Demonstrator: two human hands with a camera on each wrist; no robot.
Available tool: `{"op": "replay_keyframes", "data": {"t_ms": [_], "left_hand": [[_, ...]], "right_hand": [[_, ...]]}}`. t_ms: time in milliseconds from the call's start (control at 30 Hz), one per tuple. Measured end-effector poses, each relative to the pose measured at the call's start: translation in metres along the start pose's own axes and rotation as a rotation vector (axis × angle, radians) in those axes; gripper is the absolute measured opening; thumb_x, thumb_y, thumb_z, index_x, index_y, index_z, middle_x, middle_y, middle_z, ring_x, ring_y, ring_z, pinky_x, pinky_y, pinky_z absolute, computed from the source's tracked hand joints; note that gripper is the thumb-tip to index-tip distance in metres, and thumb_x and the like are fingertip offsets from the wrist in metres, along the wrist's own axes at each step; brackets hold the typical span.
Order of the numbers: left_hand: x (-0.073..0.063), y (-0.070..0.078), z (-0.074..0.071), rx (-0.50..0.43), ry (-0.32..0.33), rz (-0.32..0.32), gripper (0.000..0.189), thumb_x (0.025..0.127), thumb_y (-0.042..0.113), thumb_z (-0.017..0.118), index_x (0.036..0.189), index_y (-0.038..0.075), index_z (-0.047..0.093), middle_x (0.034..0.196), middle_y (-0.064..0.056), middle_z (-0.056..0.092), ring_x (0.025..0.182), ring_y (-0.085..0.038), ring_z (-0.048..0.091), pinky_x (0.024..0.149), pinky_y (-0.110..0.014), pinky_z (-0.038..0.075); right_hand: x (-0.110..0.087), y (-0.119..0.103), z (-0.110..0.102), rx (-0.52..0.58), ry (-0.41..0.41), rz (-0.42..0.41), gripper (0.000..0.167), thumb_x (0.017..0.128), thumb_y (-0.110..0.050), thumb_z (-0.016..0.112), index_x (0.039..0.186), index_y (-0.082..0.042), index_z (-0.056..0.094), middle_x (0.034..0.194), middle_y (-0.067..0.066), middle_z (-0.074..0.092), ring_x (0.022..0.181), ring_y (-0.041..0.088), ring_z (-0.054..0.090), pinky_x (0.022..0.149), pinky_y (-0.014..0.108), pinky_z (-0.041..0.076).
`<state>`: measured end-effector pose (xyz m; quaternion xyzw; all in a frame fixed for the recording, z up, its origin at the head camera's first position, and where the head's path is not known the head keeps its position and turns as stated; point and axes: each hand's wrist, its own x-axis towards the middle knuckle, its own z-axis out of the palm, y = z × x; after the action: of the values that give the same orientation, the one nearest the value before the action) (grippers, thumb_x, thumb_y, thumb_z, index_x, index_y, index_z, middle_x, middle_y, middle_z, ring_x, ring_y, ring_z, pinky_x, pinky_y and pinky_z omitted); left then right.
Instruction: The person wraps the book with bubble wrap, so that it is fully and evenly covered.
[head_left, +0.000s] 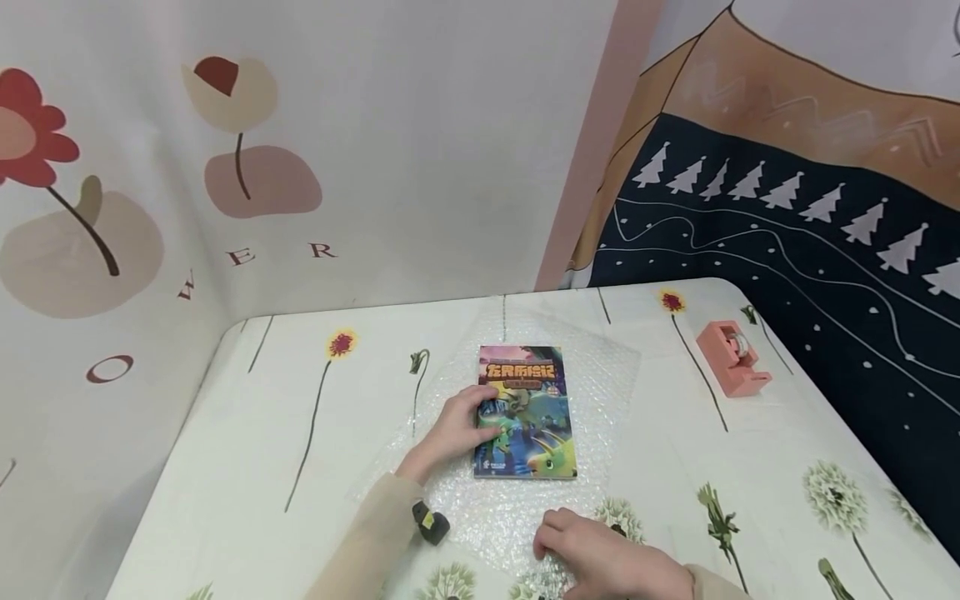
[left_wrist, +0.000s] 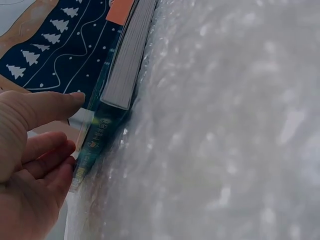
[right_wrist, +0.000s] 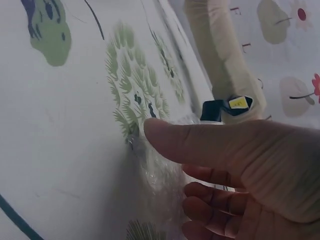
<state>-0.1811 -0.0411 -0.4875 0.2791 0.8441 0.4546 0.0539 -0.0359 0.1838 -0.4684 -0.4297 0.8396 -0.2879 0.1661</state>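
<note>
A colourful paperback book [head_left: 525, 417] with a dinosaur cover lies flat on a sheet of clear bubble wrap [head_left: 600, 400]. My left hand [head_left: 453, 425] rests on the book's left side, its thumb and a fingertip over the cover's edge. Seen from the left wrist, the thumb and fingers of that hand [left_wrist: 40, 145] touch the book [left_wrist: 107, 110] near its spine and lower corner. My right hand [head_left: 600, 550] pinches the near edge of the wrap. In the right wrist view the film [right_wrist: 155, 170] bunches between thumb and curled fingers; the fingertips' contact is partly hidden.
A pink tape dispenser [head_left: 731, 358] stands at the table's right side. White cloth with printed flowers covers the table [head_left: 247, 450]. Patterned curtains [head_left: 420, 150] hang behind it and a dark one [head_left: 825, 275] on the right.
</note>
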Motion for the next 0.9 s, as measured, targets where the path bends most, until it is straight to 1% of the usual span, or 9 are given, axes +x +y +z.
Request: {"op": "replay_keyframes", "data": {"t_ms": [133, 400, 533, 633, 667, 733, 800, 867, 900], "left_hand": [[-0.002, -0.001, 0.001, 0.034, -0.008, 0.013, 0.055, 0.073, 0.007, 0.076, 0.122, -0.007, 0.055, 0.127, -0.022, 0.053, 0.121, -0.038, 0.046, 0.103, -0.049, 0.034], [-0.004, -0.002, 0.002, 0.078, -0.013, 0.036, 0.055, 0.073, 0.007, 0.077, 0.122, -0.007, 0.055, 0.126, -0.022, 0.053, 0.119, -0.038, 0.047, 0.102, -0.051, 0.035], [-0.004, -0.002, 0.002, 0.081, -0.017, 0.042, 0.055, 0.073, 0.008, 0.077, 0.122, -0.007, 0.055, 0.126, -0.022, 0.053, 0.119, -0.038, 0.047, 0.102, -0.051, 0.035], [-0.003, -0.002, 0.002, 0.080, -0.020, 0.041, 0.054, 0.073, 0.008, 0.077, 0.121, -0.007, 0.056, 0.125, -0.021, 0.054, 0.118, -0.038, 0.047, 0.102, -0.051, 0.035], [-0.003, -0.002, 0.002, 0.079, -0.020, 0.038, 0.054, 0.074, 0.008, 0.077, 0.122, -0.007, 0.056, 0.125, -0.021, 0.054, 0.118, -0.038, 0.047, 0.102, -0.050, 0.035], [-0.002, -0.001, 0.002, 0.071, -0.018, 0.032, 0.054, 0.074, 0.007, 0.076, 0.121, -0.007, 0.056, 0.125, -0.021, 0.054, 0.118, -0.037, 0.047, 0.102, -0.050, 0.035], [-0.002, -0.001, 0.002, 0.066, -0.017, 0.028, 0.053, 0.074, 0.006, 0.076, 0.121, -0.007, 0.056, 0.125, -0.021, 0.054, 0.118, -0.037, 0.047, 0.102, -0.050, 0.035], [-0.002, 0.000, 0.002, 0.060, -0.019, 0.019, 0.053, 0.074, 0.006, 0.076, 0.121, -0.007, 0.056, 0.126, -0.021, 0.054, 0.119, -0.037, 0.047, 0.102, -0.049, 0.035], [-0.002, 0.000, 0.002, 0.060, -0.019, 0.016, 0.053, 0.074, 0.006, 0.076, 0.121, -0.007, 0.056, 0.126, -0.020, 0.053, 0.119, -0.036, 0.047, 0.103, -0.049, 0.035]], "right_hand": [[0.001, -0.002, 0.001, -0.009, -0.030, 0.033, 0.035, 0.083, -0.044, 0.065, 0.102, -0.016, 0.056, 0.092, -0.011, 0.047, 0.078, -0.002, 0.041, 0.066, 0.012, 0.040], [0.001, -0.007, 0.003, -0.099, -0.037, 0.029, 0.033, 0.086, -0.044, 0.060, 0.101, -0.016, 0.053, 0.090, -0.012, 0.044, 0.074, 0.000, 0.036, 0.062, 0.014, 0.037], [0.001, -0.010, 0.006, -0.181, -0.014, 0.007, 0.024, 0.088, -0.035, 0.063, 0.097, -0.017, 0.052, 0.085, -0.013, 0.038, 0.070, 0.002, 0.030, 0.058, 0.015, 0.031], [0.001, -0.012, 0.008, -0.248, 0.023, -0.008, 0.019, 0.090, -0.031, 0.062, 0.092, -0.016, 0.050, 0.080, -0.012, 0.034, 0.067, 0.004, 0.026, 0.055, 0.015, 0.026], [0.002, -0.013, 0.009, -0.280, 0.032, -0.009, 0.014, 0.092, -0.024, 0.060, 0.091, -0.016, 0.049, 0.079, -0.012, 0.032, 0.066, 0.005, 0.025, 0.055, 0.015, 0.025], [0.004, -0.017, 0.007, -0.324, 0.045, 0.017, 0.012, 0.090, -0.015, 0.062, 0.090, -0.015, 0.050, 0.077, -0.011, 0.033, 0.065, 0.005, 0.025, 0.054, 0.017, 0.024], [0.005, -0.021, 0.003, -0.354, 0.064, 0.048, 0.019, 0.082, -0.006, 0.066, 0.088, -0.015, 0.050, 0.075, -0.011, 0.035, 0.064, 0.004, 0.026, 0.053, 0.017, 0.025], [0.008, -0.025, -0.002, -0.424, 0.121, 0.060, 0.028, 0.071, 0.002, 0.066, 0.086, -0.015, 0.051, 0.074, -0.011, 0.039, 0.062, 0.004, 0.030, 0.052, 0.017, 0.026], [0.009, -0.026, -0.004, -0.456, 0.162, 0.064, 0.029, 0.069, 0.002, 0.068, 0.085, -0.015, 0.051, 0.073, -0.010, 0.041, 0.063, 0.004, 0.032, 0.051, 0.017, 0.027]]}}
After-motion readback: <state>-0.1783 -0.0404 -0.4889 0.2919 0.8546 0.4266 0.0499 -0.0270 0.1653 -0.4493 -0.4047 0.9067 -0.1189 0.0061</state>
